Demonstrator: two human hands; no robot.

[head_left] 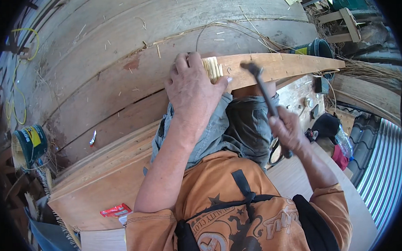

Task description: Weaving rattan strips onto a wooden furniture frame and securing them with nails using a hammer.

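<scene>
My left hand (192, 90) is closed over a bundle of thin pale strips (213, 69), pressing it onto a long tapered wooden plank (279, 63) that lies across my knees. The thumb sits by the lower end of the strips, and the fingers reach over the far edge. A small bent piece of metal, perhaps a staple or nail (228, 70), shows on the wood beside the strips. In my right hand (287, 130) is a hammer (268, 93), gripped low on its dark handle. Its head hovers over the plank, to the right of the strips.
Weathered floorboards (94, 54) with scattered slivers spread ahead. A cut green can (29, 144) stands at left, another green can (318, 47) beyond the plank's right end, near long loose fibres (373, 71). Stacked boards (100, 183) lie at left, holding a red packet (115, 210). A plastic bottle (344, 141) is at right.
</scene>
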